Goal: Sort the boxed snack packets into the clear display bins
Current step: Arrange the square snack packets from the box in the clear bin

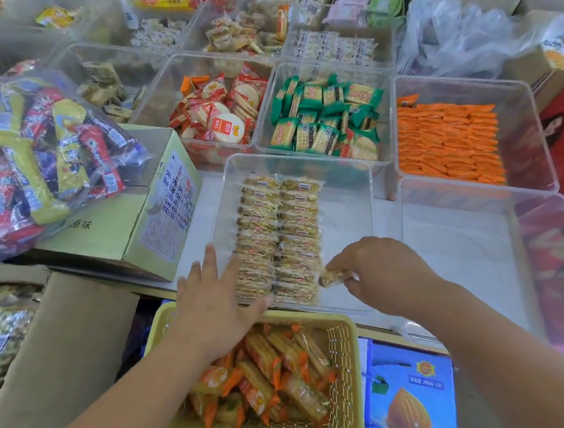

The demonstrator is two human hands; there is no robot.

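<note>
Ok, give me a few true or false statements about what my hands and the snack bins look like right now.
1. The right hand pinches a small clear-wrapped snack packet. True.
2. The left hand is curled round a packet. False: the left hand's fingers lie straight beside the packet rows in the clear plastic bin.
3. The packets in that bin stand in two rows. True.
4. The flat orange packets lie left of the green-wrapped cracker packets. False: the orange packets lie right of the green ones.

1 left hand (210,302), 1 right hand (384,266), 1 yellow basket (349,330), 2 packet rows (276,241).
</note>
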